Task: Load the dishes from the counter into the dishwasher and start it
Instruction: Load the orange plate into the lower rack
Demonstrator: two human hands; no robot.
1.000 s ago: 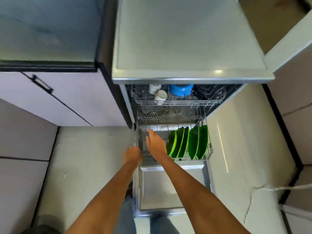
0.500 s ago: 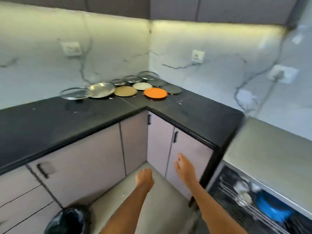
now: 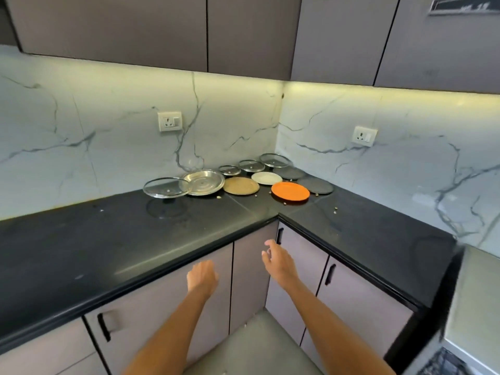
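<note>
Back in the corner of the black table [image 3: 189, 239], from the head view, sits what's left to load: a glass lid [image 3: 165, 187], a steel plate [image 3: 203, 182], a tan plate [image 3: 240, 185], a white plate [image 3: 266, 178], an orange plate [image 3: 290, 191], two dark grey plates [image 3: 316, 185] and three smaller glass lids [image 3: 251, 165] lined up by the marble wall, all lying flat with a few crumbs scattered round them. Big change from a second ago: the view was looking straight down into the open dishwasher, hands at the lower rack beside the green plates, and now it has swung up and round to the counter. Both hands are off the racks. Left hand [image 3: 202, 276] hangs in front of the cabinet doors, fingers loosely curled, holding nothing; right hand [image 3: 277, 259] is a bit higher and further forward, fingers spread and relaxed, also empty. Only a sliver of the dishwasher [image 3: 443, 364] shows at bottom right. So I'd say that drop-off is done and this is the reach for the next piece, probably the orange plate since it's nearest. Plenty still left before starting it.
</note>
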